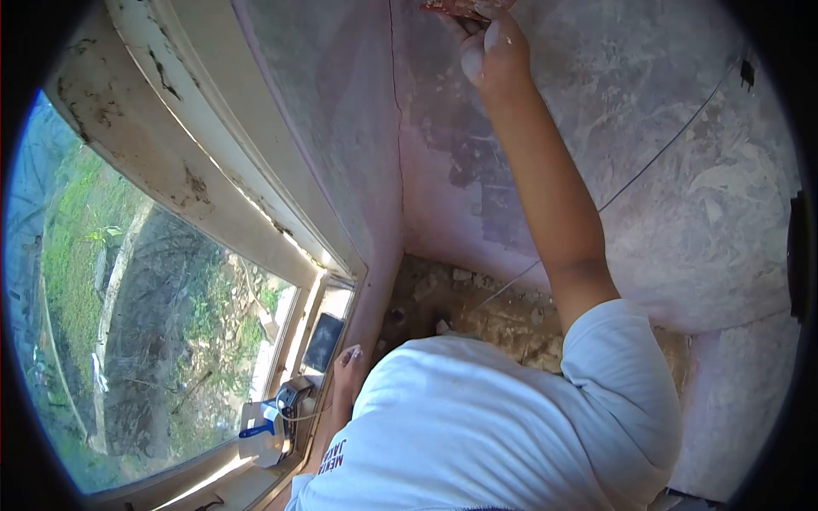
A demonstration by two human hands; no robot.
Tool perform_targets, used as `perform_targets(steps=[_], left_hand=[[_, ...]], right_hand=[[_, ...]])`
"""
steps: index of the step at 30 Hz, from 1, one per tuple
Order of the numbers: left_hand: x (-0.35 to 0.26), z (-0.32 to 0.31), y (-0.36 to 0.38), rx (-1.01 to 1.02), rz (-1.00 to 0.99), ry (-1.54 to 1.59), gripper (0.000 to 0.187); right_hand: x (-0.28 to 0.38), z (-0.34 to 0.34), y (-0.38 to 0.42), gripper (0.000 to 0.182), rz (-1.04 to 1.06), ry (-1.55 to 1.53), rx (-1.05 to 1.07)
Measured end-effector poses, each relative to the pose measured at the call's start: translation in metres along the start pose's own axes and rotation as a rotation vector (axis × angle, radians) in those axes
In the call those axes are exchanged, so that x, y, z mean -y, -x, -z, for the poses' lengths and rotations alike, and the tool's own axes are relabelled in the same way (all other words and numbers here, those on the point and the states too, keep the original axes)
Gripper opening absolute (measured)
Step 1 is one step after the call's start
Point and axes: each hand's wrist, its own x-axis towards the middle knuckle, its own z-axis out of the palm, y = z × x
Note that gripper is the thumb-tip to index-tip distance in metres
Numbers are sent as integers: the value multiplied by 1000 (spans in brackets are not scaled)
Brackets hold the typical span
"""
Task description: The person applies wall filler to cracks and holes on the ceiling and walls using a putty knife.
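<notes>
My right hand [498, 51] is raised high in front of the far wall, its fingers closed around a flat reddish thing [469, 8] smeared with white. The top edge of the view cuts that thing off, so its kind is hidden. White residue marks my thumb and palm. Low on the left, my left hand [348, 359] is beside the window sill, its fingers loosely bent with no object visible in them. Close to it on the sill lies a dark phone [323, 342]. A blue-handled putty knife [262, 422] is by a small boxy device [294, 393] with a pale cable.
A dirty window [170, 315] in a worn frame fills the left side. The patchy grey-pink wall [665, 94] has a crack at the corner. A thin cable [669, 140] crosses it from a black plug [747, 75]. Rubble [511, 328] covers the floor below.
</notes>
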Motion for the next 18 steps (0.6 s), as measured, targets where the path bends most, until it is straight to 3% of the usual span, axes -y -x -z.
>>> perform_targets(steps=[5, 9, 11, 12, 14, 16, 18], left_hand=[[18, 8, 17, 19, 107, -7, 27], [34, 23, 26, 14, 263, -52, 27], [24, 22, 34, 25, 249, -176, 27], [-5, 18, 53, 2, 262, -150, 27], [-44, -23, 40, 16, 202, -41, 27], [-68, -50, 20, 78, 111, 49, 26], [-68, -78, -4, 51, 155, 12, 25]], right_hand=[[-57, 132, 103, 30, -239, 113, -230], [-117, 252, 188, 33, -411, 109, -649], [-152, 324, 208, 35, -377, 91, -769], [-160, 346, 239, 36, -374, 84, -855], [-146, 365, 249, 36, -478, 154, -800], [-138, 370, 242, 34, -529, 177, -807], [-137, 388, 213, 32, -525, 190, -902]])
